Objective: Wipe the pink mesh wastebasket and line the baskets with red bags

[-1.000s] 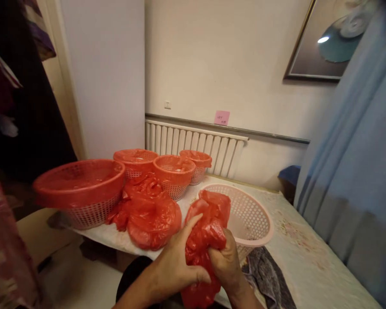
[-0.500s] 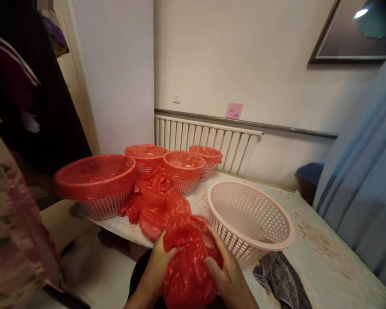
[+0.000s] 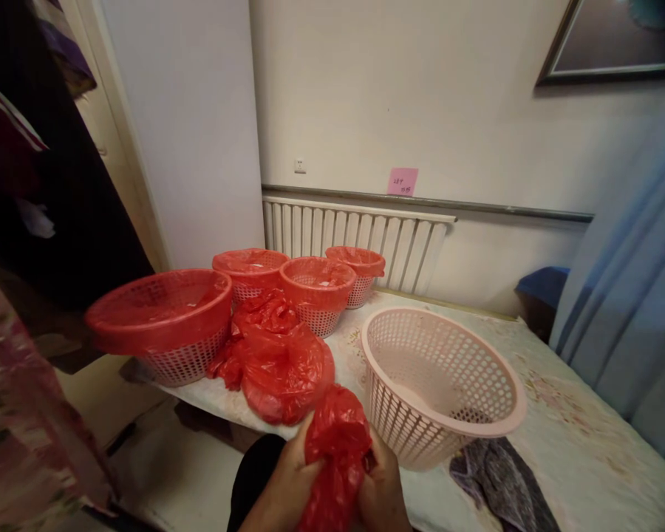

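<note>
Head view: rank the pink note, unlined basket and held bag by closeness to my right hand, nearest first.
From your right hand:
1. Held bag: in its grip, on its left.
2. Unlined basket: just beyond, to the right.
3. Pink note: farthest, up on the wall.

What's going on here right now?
A person's left hand and right hand hold a bunched red plastic bag. Right of it stands a round, pale pink perforated plastic basket, unlined, with a dark grey cloth in front. To the left, four red-lined perforated plastic baskets stand beside and behind a crumpled red plastic heap.
</note>
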Demonstrator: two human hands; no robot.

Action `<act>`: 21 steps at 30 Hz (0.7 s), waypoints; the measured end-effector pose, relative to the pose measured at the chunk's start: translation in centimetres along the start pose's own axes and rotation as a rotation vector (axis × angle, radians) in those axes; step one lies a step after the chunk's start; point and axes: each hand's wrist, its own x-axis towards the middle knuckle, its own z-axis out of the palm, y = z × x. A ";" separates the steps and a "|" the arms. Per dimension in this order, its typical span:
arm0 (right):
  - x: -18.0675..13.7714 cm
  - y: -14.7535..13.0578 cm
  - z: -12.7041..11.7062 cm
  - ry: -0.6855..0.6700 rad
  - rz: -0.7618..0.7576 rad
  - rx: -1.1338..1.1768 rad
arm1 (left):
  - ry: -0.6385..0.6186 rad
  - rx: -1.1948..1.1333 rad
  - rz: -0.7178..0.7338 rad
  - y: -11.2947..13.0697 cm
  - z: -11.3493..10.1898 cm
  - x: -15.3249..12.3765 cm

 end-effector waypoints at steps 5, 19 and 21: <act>0.5 8.9 -1.6 -0.077 -0.117 -0.447 | 0.508 0.207 0.287 3.6 -5.6 4.1; 2.2 19.4 -3.1 -0.282 -0.330 -0.863 | 0.495 1.334 0.110 2.6 -17.3 25.0; 2.4 19.8 -3.1 -0.302 -0.325 -0.886 | 0.395 1.373 0.066 1.0 -17.8 26.6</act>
